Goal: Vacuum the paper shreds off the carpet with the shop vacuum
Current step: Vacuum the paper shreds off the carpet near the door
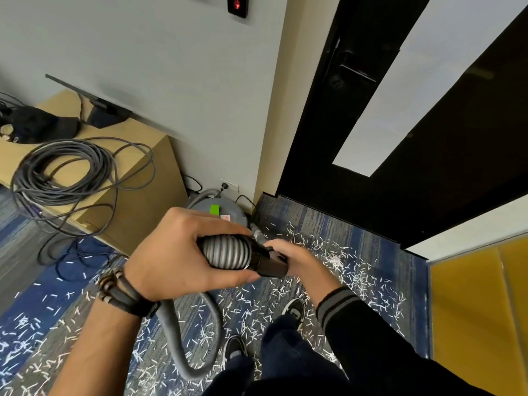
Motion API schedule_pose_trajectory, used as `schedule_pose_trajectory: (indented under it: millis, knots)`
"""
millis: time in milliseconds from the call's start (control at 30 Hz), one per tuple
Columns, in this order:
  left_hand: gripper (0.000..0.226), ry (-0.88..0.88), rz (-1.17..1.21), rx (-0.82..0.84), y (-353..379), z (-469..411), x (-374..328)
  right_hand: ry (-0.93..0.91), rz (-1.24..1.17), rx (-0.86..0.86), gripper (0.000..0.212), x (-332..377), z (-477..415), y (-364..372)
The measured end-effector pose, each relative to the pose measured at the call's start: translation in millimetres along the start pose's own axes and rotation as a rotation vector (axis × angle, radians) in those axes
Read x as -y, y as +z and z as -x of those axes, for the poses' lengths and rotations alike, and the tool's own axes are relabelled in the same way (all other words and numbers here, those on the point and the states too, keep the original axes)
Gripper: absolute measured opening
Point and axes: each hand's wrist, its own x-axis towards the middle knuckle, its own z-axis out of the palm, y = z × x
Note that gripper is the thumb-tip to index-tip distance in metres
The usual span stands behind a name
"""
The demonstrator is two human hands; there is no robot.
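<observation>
Up at 12 o'clock behind our left hand (183, 252), shop vacuum (220, 210) is mostly hidden | left hand wraps the ribbed hose cuff (225, 252), right hand (300, 262) grips its black end piece (271, 267), fingertips out of sight | cuff lies 9-to-3, black end pointing 3 | paper shreds (337, 261) on carpet (300, 215) around us

Only one view was given. It was taken from a camera worn on the person's head and was pointed forward and down. The left hand (174, 252), the right hand (303, 261) and the hose (225, 251) gripped by both were seen very near, in the middle. The carpet (314, 218) and shoes (294, 308) were seen farther below. The wall (171, 67) and door (328, 138) were caught at the top.
</observation>
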Motion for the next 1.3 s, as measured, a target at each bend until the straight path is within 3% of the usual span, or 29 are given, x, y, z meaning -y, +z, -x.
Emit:
schedule_pose_trajectory:
  millis: [133, 267, 433, 667, 833, 1067, 1300]
  knots:
    - [0.054, 0.047, -0.008, -0.026, -7, 2, -11, -0.04, -0.023, 0.046, 0.011, -6, 6, -4]
    - [0.054, 0.041, -0.045, -0.062, -15, 7, -12, -0.033, -0.095, -0.006, 0.022, -2, 11, -9]
    - [0.052, -0.011, -0.044, 0.003, 0, 10, -4, 0.004, -0.089, -0.079, 0.015, -6, 10, -9]
    - [0.052, 0.028, -0.018, 0.012, 2, 12, -18, -0.002, -0.125, -0.006, 0.01, -33, 17, -10]
    - [0.053, 0.036, -0.088, -0.012, 23, 11, -36, -0.052, -0.205, -0.051, 0.021, -34, 27, -37]
    - [0.047, -0.059, -0.072, 0.058, 80, 24, -49, 0.059, 0.052, -0.117, 0.019, -62, 20, -58]
    - [0.047, -0.051, -0.132, 0.023, 96, 36, -89, 0.032, 0.008, -0.006, 0.021, -91, 37, -55]
